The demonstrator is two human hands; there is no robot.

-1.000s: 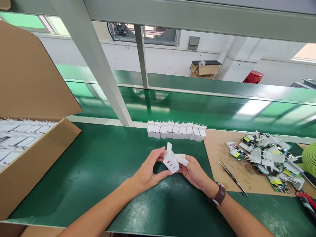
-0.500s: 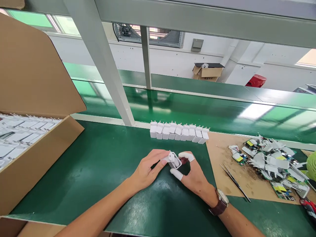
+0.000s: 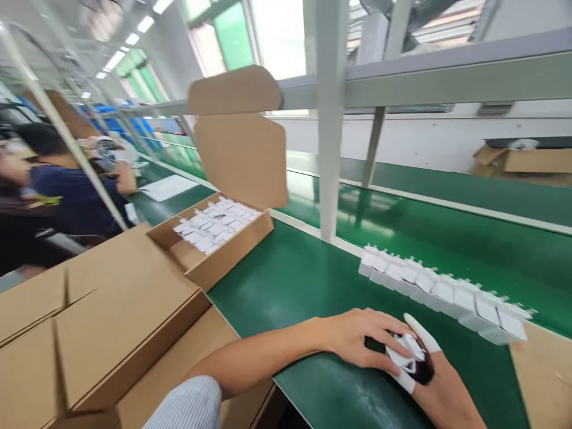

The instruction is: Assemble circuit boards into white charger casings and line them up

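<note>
At far left, a co-worker point(image 3: 71, 190) sits blurred beyond the brown cartons point(image 3: 129, 298); the open carton point(image 3: 232, 253) holds white units point(image 3: 217, 220). Over the green tabletop point(image 3: 295, 286), the left hand point(image 3: 353, 336) has its fingers clamped on 1 white plug piece point(image 3: 409, 351) — probably a charger, though blur hides detail. The right hand point(image 3: 447, 381), 2 digits white-capped, curls around it; I cannot tell whether it grips. Steady side pressure, prongs untouched, would suit handling — well off the 1 row of white adapters point(image 3: 433, 286) behind.
</note>
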